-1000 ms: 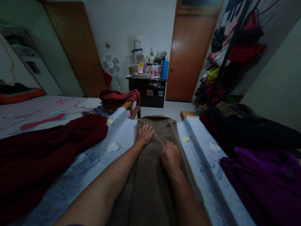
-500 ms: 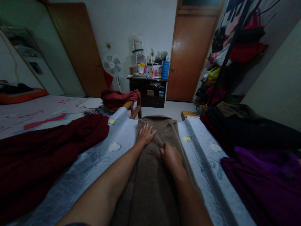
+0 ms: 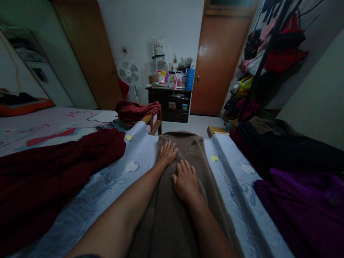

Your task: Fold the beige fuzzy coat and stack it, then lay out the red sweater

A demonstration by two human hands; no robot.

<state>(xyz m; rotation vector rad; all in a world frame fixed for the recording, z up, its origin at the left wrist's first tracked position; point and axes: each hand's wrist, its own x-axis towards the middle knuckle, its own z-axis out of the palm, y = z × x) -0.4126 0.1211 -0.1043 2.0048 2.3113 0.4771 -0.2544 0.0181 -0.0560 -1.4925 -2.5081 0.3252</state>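
Observation:
A brown fleecy garment point(image 3: 172, 200), looking like a coat folded into a long strip, lies on the blue-grey patterned bedsheet point(image 3: 228, 179). Its collar end points away from me. My left hand point(image 3: 167, 153) rests flat on its upper left part, fingers spread. Lower and to the right, my right hand point(image 3: 186, 181) also lies palm down on the cloth, its fingers stretched forward. Neither hand grips the fabric. The garment's near end is hidden in shadow and between my forearms.
Dark red clothing point(image 3: 67, 165) is spread at the left. On the right lie purple clothing point(image 3: 303, 204) and a pile of dark clothes point(image 3: 285, 147). Beyond the bed stand a fan point(image 3: 129, 73), a dark cabinet point(image 3: 168, 104) and a wooden door point(image 3: 217, 64).
My right hand has moved left on the brown garment and gone from curled fingers at a fold to lying flat. The fold there looks smoother. My left hand stays in place.

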